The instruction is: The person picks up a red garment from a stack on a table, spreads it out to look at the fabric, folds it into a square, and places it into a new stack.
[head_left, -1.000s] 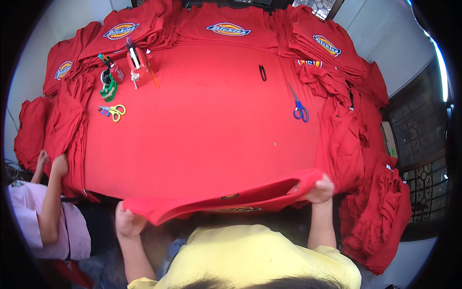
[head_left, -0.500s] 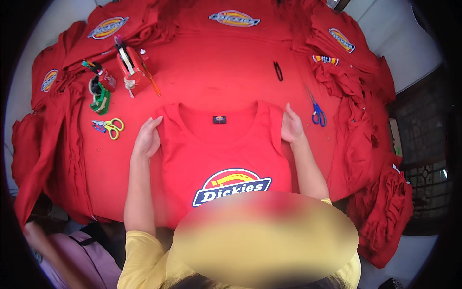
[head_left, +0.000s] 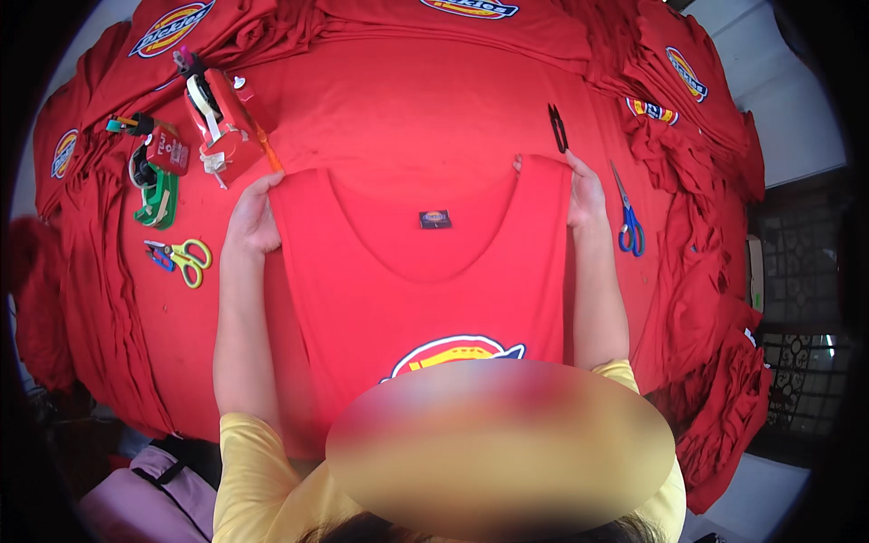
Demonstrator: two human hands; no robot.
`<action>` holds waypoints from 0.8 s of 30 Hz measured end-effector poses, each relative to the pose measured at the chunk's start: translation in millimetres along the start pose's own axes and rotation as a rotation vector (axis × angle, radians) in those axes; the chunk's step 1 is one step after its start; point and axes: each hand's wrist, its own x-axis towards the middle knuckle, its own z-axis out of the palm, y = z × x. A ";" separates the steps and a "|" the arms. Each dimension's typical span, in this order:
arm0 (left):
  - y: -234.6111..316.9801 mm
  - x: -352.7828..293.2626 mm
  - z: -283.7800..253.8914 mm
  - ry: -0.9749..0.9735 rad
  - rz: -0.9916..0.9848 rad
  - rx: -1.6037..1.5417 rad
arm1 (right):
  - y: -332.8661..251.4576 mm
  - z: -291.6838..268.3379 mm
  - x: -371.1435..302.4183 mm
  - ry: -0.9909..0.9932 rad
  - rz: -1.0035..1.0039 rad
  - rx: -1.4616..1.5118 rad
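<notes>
A red sleeveless shirt point(head_left: 362, 290) is spread in front of me, with a dark label point(head_left: 435, 220) inside its wide neckline. Part of an oval printed logo point(head_left: 453, 353) shows on its chest; the blurred patch hides the rest. At the left shoulder strap, my left hand point(head_left: 253, 215) is closed on the fabric. The other strap is pinched in my right hand point(head_left: 587, 192), its fingertips partly behind the cloth. Black thread snips point(head_left: 558, 128) lie just beyond my right hand, and blue-handled scissors point(head_left: 631, 231) lie to its right.
At left stand a red tape dispenser point(head_left: 222, 122) and a green tape dispenser point(head_left: 159, 197), with yellow-handled scissors point(head_left: 192, 262) nearer me. Red garments with logos point(head_left: 172, 29) are piled along the far edge. More red garments point(head_left: 697, 299) hang over the right side.
Both hands have moved farther out from me, drawing the shirt's straps up and wider apart. The view has shifted. Another person's arm at the lower left is gone from sight.
</notes>
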 end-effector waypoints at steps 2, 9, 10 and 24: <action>-5.8 -1.6 7.0 0.051 -0.020 0.023 | 1.9 -6.9 -0.1 -0.037 0.025 -0.053; -39.8 -53.2 49.1 -0.069 0.017 0.271 | 11.1 26.5 -52.9 -0.168 0.020 -0.460; -47.6 -65.6 58.8 -0.080 0.038 0.311 | 17.5 30.4 -63.1 -0.166 0.010 -0.535; -272.5 -162.5 91.9 -0.122 0.770 0.742 | 251.5 47.1 -200.9 -0.298 -0.755 -1.151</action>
